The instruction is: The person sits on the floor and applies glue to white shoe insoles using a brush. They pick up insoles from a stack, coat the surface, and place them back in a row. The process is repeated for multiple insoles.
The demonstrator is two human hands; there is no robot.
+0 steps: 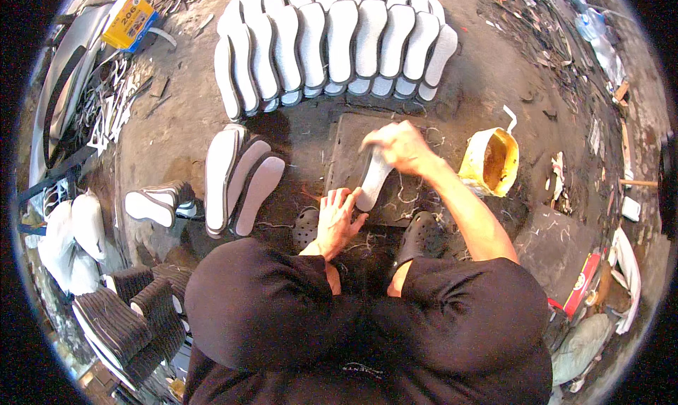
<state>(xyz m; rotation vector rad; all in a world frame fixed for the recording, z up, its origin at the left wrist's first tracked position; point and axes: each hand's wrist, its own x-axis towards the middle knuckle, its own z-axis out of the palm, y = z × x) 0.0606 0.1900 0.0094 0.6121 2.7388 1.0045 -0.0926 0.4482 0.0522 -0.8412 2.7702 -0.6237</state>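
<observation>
A light grey shoe insole [375, 182] with a dark edge lies on a dark flat board [346, 140] between my feet. My right hand [406, 149] is curled over its far end and covers that part. Whether anything else is in those fingers is hidden. Beside the near end, my left hand [335, 223] rests low with its fingers spread, the fingertips at the insole's edge. Left of the board lie a few stacked grey insoles [224, 170]. Beyond it, many more insoles [340, 41] stand in overlapping curved rows.
To the right stands a yellow cut-open container [506, 147] with brownish contents and a white handle sticking out. A smaller insole pile [150, 207] and dark ribbed stacks [116, 320] lie at left. Scraps [116, 108] and a yellow-blue box [129, 21] sit far left.
</observation>
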